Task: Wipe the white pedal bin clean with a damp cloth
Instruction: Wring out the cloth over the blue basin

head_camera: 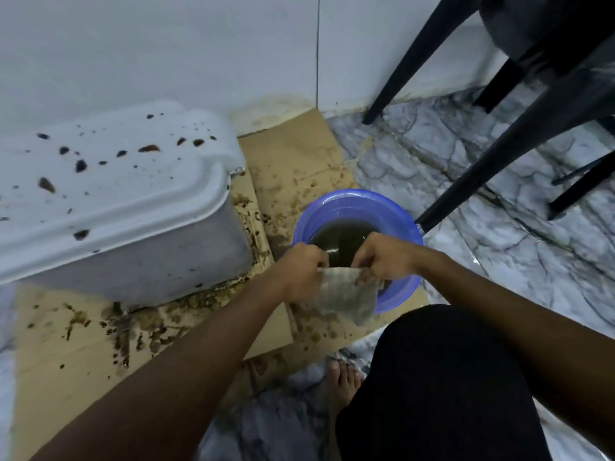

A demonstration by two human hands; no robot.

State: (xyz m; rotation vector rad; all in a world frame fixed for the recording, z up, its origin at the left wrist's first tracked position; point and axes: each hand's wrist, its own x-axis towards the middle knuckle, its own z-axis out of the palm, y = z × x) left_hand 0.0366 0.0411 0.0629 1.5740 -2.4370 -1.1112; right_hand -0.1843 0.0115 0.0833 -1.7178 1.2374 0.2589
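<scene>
Standing by the crouching person, I see the white pedal bin (109, 194) at nine o'clock from the hands. Its lid is shut, and it sits on flattened cardboard (293, 154) close to the wall (166, 44). Dark brown blobs spatter the lid and brown muck rings the base. It looks like light, hollow plastic, smooth and probably slick once wet. I judge it would skid or tip on the cardboard under a hard rub, so one hand should steady it at the lid's rim or a top corner while the other wipes.

Towards the centre, the left hand (301, 271) pinches one top corner of a grey cloth (346, 294), its fingers (319, 261) curled tight on the fabric. The cloth hangs limp between the hands. It looks soft, floppy and apparently wet, and likely to drip. Bunched into a pad it would give better purchase than held by its corners. The right hand (382, 257) pinches the other top corner. At twelve o'clock, just beyond the hands, stands a blue basin (352, 197) of murky water, and the cloth hangs over its near rim. At two o'clock, black chair legs (499, 161) stand on the marbled floor (466, 261).
</scene>
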